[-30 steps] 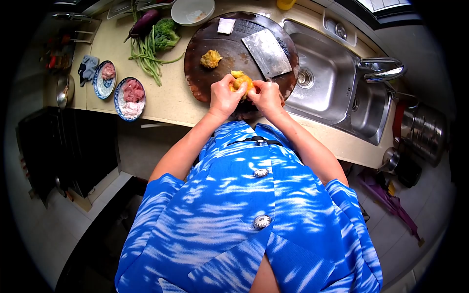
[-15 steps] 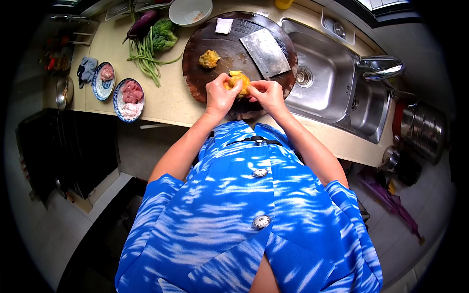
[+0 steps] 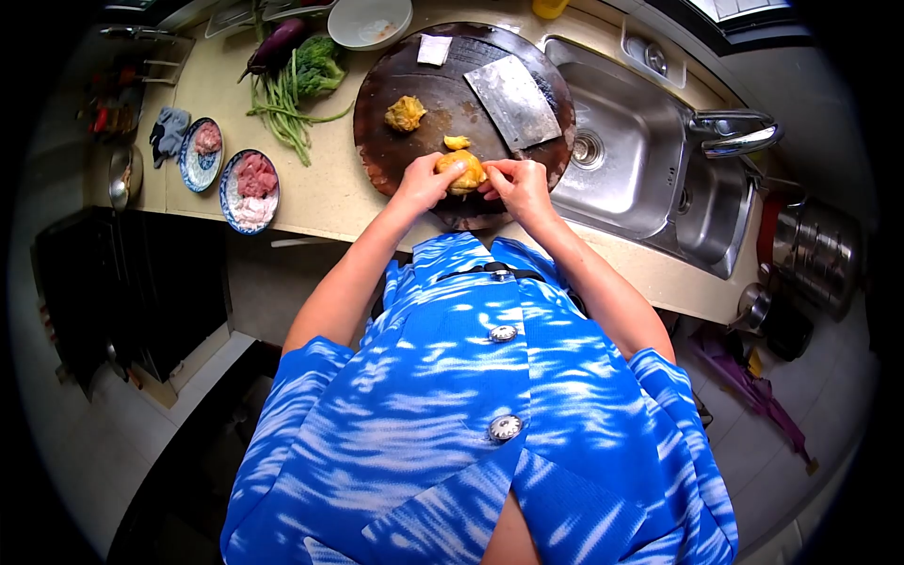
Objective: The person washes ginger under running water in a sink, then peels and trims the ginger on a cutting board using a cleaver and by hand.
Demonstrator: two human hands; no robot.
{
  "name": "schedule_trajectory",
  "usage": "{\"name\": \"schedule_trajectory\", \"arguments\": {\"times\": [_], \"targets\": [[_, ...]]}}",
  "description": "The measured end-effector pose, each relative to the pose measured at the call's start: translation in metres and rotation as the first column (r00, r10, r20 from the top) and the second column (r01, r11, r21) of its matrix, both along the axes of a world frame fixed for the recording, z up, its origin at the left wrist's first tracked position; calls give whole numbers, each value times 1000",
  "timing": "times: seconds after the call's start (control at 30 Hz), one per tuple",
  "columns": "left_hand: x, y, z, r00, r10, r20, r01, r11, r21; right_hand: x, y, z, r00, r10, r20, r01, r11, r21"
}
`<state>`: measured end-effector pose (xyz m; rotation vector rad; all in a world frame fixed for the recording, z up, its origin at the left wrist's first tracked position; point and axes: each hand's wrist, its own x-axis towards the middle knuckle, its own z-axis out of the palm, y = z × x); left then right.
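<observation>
Over the near part of a round dark chopping board [image 3: 377, 155], my left hand [image 3: 423, 181] grips a yellow leafy lump [image 3: 461, 175]. My right hand [image 3: 521, 188] pinches at the lump's right side with thumb and fingers together. Just beyond the lump lies a small yellow piece [image 3: 457, 142], apart from both hands. A second yellow-brown lump [image 3: 405, 114] rests on the board's left side. The cleaver [image 3: 514, 104] lies flat at the right of the board, and a folded white cloth [image 3: 434, 50] is near its far edge.
Right of the board is a steel sink [image 3: 621, 151] with a faucet [image 3: 739, 135]. To the left are green beans [image 3: 282, 118], broccoli [image 3: 318, 66], an eggplant [image 3: 278, 45], two plates of raw meat [image 3: 250, 212] [image 3: 196, 169] and a grey cloth [image 3: 169, 132]. A white bowl [image 3: 369, 21] stands beyond.
The small yellow piece now lies separate on the board beyond the lump. The held lump has moved slightly nearer to me, and my left hand has shifted with it.
</observation>
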<state>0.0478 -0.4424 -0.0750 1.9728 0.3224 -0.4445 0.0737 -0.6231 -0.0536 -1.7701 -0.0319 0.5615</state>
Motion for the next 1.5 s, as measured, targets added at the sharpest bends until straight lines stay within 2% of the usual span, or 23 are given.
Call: {"name": "schedule_trajectory", "arguments": {"times": [0.07, 0.13, 0.2, 0.23, 0.3, 0.43, 0.5, 0.63, 0.7, 0.83, 0.9, 0.93, 1.0, 1.13, 1.2, 1.23, 1.3, 1.33, 1.5], "targets": [[0, -1, 26, 976, 63, -208, -105, 974, -200, 1, -1, -1, 1000, -3, 30, 4, 1000, -11], [-2, -3, 17, 979, 90, -181, -128, 969, -210, 2, 2, 0, 998, -4, 63, 5, 1000, -18], [-4, -8, 11, 976, 102, 190, -101, 995, -19, 2, 3, 4, 969, 129, 213, -87, 977, -196], [-4, -10, 10, 976, 103, 190, -101, 995, -19, 4, 4, 8, 969, 129, 213, -87, 977, -197], [-5, -13, 10, 950, 47, 308, -87, 989, 120, 6, 6, 13, 951, 188, 245, -101, 939, -329], [-5, -12, 18, 941, 12, 337, -80, 979, 190, 10, 6, 8, 939, 175, 295, -83, 951, -299], [-6, -15, 25, 969, 112, 221, -117, 993, 13, 11, 8, 9, 909, 208, 361, -97, 948, -302], [-6, -12, 12, 971, 146, 191, -154, 988, 28, 10, 10, 16, 868, 279, 411, -120, 921, -372], [-7, -14, 14, 964, 222, 145, -216, 975, -58, 9, 11, 19, 873, 325, 363, -171, 902, -397], [-7, -16, 21, 962, 175, 208, -169, 985, -47, 11, 8, 17, 842, 368, 394, -209, 896, -391], [-6, -14, 24, 965, 59, 256, -69, 997, 31, 12, 7, 13, 784, 413, 464, -206, 878, -432], [-5, -13, 26, 965, 58, 256, -68, 997, 31, 12, 6, 12, 784, 412, 464, -206, 878, -432], [-3, -13, 29, 952, 89, 292, -71, 995, -72, 13, 7, 13, 748, 386, 540, -135, 885, -445], [0, -3, 25, 962, 65, 265, -21, 986, -168, 15, 5, 20, 842, 286, 457, -121, 926, -357], [1, -1, 24, 974, 69, 217, 22, 921, -389, 17, 4, 18, 888, 242, 390, -111, 938, -328], [1, 0, 24, 974, 68, 217, 22, 921, -388, 17, 4, 20, 888, 241, 391, -111, 938, -328], [3, 1, 26, 969, 58, 239, 63, 880, -470, 18, 2, 26, 999, 27, 44, -21, 991, -129], [3, 1, 26, 969, 57, 239, 64, 880, -470, 20, 2, 27, 999, 26, 45, -21, 991, -129], [3, 1, 40, 987, 157, -25, -139, 773, -619, 24, 1, 22, 999, -52, 18, 53, 994, -96]]}}
